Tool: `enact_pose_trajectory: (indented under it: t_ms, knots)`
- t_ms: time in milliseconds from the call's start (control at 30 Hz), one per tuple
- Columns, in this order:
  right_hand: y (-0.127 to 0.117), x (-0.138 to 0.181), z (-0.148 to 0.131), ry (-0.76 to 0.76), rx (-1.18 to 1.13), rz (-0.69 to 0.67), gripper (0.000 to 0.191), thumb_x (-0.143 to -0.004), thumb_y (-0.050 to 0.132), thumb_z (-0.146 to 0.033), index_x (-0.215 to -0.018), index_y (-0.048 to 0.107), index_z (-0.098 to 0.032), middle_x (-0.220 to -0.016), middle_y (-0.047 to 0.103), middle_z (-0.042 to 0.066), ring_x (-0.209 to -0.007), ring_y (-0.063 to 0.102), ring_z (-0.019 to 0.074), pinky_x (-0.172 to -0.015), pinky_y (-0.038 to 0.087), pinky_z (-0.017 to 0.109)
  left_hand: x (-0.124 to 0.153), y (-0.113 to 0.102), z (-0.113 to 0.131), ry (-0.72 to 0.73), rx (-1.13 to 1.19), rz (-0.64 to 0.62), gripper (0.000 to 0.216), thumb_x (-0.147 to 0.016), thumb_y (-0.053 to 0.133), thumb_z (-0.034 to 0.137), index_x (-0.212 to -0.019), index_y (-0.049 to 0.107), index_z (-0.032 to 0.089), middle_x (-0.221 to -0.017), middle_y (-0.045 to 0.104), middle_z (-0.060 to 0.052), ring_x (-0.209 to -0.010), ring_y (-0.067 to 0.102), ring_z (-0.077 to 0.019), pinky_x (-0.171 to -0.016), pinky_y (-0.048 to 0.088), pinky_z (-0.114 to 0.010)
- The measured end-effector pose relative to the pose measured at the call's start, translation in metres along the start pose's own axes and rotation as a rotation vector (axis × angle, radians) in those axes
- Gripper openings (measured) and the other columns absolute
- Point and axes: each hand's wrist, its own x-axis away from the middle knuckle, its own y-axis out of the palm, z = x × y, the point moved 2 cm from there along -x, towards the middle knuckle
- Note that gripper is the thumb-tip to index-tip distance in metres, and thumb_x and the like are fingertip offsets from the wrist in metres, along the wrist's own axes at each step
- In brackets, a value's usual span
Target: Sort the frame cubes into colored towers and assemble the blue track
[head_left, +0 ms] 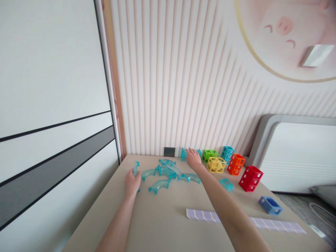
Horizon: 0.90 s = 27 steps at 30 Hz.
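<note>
Translucent teal plastic forms the narrow piece in the left hand, fingers curled around it, at the beige tabletop's left. The right hand covers a clear teal tube-like piece near the pale ribbed wall; its grip is hidden. A sideways slip could knock the green openwork block. The narrow piece points lengthwise wallward; the tube-like piece lies along the wall.

Glossy see-through plastic track pieces on a smooth, matt tabletop

The piece in the left hand shows the same translucent, smooth plastic. Right of the right hand, the openwork blocks look like opaque plastic with a soft sheen. Beyond both hands, the wall is ridged and matt; left of the left hand, the white panel is smooth with a faint gloss.
</note>
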Motion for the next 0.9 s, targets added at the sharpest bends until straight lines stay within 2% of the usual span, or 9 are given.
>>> enact_pose_trajectory:
  t_ms: [133, 300, 467, 567, 700, 900]
  knots:
    - [0.005, -0.003, 0.024, -0.012, 0.082, -0.008, 0.058, -0.092, 0.045, -0.006, -0.149, 0.043, -0.017, -0.147, 0.052, 0.016, -0.135, 0.046, 0.0271, -0.111, 0.028, 0.038, -0.001, -0.003, -0.001, 0.006, -0.025, 0.012, 0.041, -0.091, 0.054, 0.033, -0.123, 0.062, 0.008, -0.120, 0.072, -0.021, -0.118, 0.066, -0.0325, -0.100, 0.050, -0.039]
    - [0.012, -0.006, 0.031, -0.029, 0.145, -0.029, 0.057, -0.093, 0.045, -0.006, -0.150, 0.042, -0.016, -0.142, 0.055, 0.019, -0.131, 0.050, 0.0282, -0.109, 0.029, 0.039, 0.005, -0.005, 0.002, 0.062, -0.069, 0.043, 0.045, -0.092, 0.052, 0.035, -0.125, 0.061, 0.005, -0.121, 0.070, -0.023, -0.117, 0.065, -0.0330, -0.102, 0.048, -0.041]
    - [0.014, -0.013, 0.032, -0.066, 0.163, -0.113, 0.055, -0.087, 0.062, -0.013, -0.141, 0.052, -0.021, -0.142, 0.055, 0.017, -0.129, 0.053, 0.0306, -0.103, 0.036, 0.039, 0.020, -0.014, 0.012, 0.210, -0.101, 0.105, 0.040, -0.094, 0.049, 0.034, -0.120, 0.064, 0.008, -0.120, 0.067, -0.020, -0.118, 0.062, -0.0315, -0.102, 0.047, -0.041]
    - [0.015, -0.015, 0.031, -0.082, 0.171, -0.135, 0.054, -0.088, 0.064, -0.013, -0.139, 0.053, -0.022, -0.137, 0.059, 0.017, -0.127, 0.056, 0.0317, -0.101, 0.039, 0.040, 0.028, -0.019, 0.019, 0.269, -0.132, 0.161, 0.036, -0.095, 0.048, 0.033, -0.119, 0.065, 0.012, -0.122, 0.064, -0.019, -0.119, 0.059, -0.0332, -0.099, 0.047, -0.044]
    - [0.017, -0.019, 0.031, -0.093, 0.192, -0.149, 0.055, -0.089, 0.068, -0.017, -0.141, 0.051, -0.019, -0.137, 0.057, 0.021, -0.126, 0.057, 0.0334, -0.102, 0.041, 0.044, 0.036, -0.023, 0.027, 0.363, -0.242, 0.241, 0.033, -0.096, 0.048, 0.031, -0.118, 0.065, 0.013, -0.125, 0.063, -0.018, -0.117, 0.058, -0.0321, -0.095, 0.048, -0.043]
    - [0.020, -0.031, 0.038, -0.114, 0.236, -0.197, 0.036, -0.098, 0.063, -0.036, -0.129, 0.058, -0.018, -0.129, 0.061, 0.009, -0.108, 0.065, 0.0241, -0.091, 0.056, 0.046, 0.039, -0.023, 0.031, 0.389, -0.284, 0.252, 0.029, -0.097, 0.049, 0.029, -0.116, 0.066, 0.014, -0.123, 0.064, -0.016, -0.114, 0.060, -0.0299, -0.092, 0.048, -0.040]
